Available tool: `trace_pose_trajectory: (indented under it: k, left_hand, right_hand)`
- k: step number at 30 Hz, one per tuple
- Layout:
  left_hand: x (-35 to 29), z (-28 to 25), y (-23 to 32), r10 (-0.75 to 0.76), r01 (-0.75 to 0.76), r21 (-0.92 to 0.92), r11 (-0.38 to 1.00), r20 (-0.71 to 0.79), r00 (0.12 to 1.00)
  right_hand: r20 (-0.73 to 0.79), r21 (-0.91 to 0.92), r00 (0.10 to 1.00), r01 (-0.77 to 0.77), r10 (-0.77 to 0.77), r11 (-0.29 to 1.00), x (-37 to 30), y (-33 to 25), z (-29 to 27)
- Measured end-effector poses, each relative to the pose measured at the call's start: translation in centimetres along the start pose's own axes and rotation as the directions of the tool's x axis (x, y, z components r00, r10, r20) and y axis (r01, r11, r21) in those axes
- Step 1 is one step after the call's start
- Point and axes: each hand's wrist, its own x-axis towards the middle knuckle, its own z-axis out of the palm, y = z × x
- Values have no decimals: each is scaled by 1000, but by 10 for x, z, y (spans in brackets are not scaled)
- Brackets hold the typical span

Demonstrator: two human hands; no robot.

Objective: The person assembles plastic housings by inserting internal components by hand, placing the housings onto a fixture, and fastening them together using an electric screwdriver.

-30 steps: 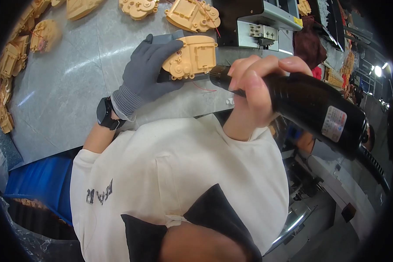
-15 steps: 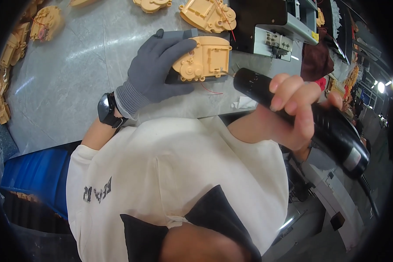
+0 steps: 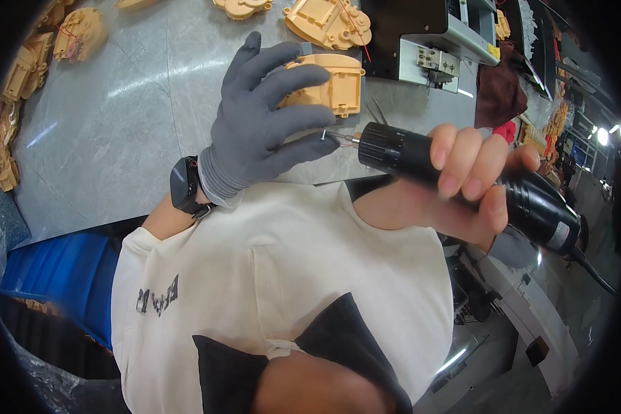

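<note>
In a grey knit glove, my left hand (image 3: pixel 272 110) is spread partly over a tan plastic housing (image 3: pixel 345 84), covering its left side. The housing sits on a dark grey block that shows only at its edges. My right hand (image 3: pixel 472 169), with bare fingers, is wrapped round a black electric screwdriver (image 3: pixel 407 152) that points left. A small silver screw (image 3: pixel 323 135) shows at the bit's tip, beside my left thumb. Whether the thumb touches it I cannot tell. Tweezer-like metal tips (image 3: pixel 377 109) lie right of the housing.
More tan housings (image 3: pixel 328 24) with red wires lie at the back, and several line the left side (image 3: pixel 24 69). A metal fixture (image 3: pixel 435 62) on a black plate stands at the back right. A blue bin (image 3: pixel 58 276) is at lower left. A cord (image 3: pixel 593 272) trails from the screwdriver.
My left hand has loosened from the housing's side and spread its fingers over it. The screwdriver's bit has shifted left and nearer me, from the housing's corner to my left thumb.
</note>
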Motion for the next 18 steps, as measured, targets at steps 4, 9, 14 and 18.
trace_pose_trajectory:
  k: [4,9,14,18]
  left_hand:
    - [-3,0,5,-5,5,-33,999,-8,1000]
    - [-1,0,10,-24,22,-45,999,-29,999]
    - [-2,0,9,38,-37,-46,998,21,999]
    - [-5,-1,13,23,-24,-68,997,-6,1000]
  right_hand:
    - [-37,12,999,13,-13,1000,-3,0,3]
    - [-39,11,999,0,0,1000,-4,0,4]
    - [-41,8,999,-9,9,1000,-5,-2,3]
    - [-71,22,996,47,-46,999,-9,-5,6]
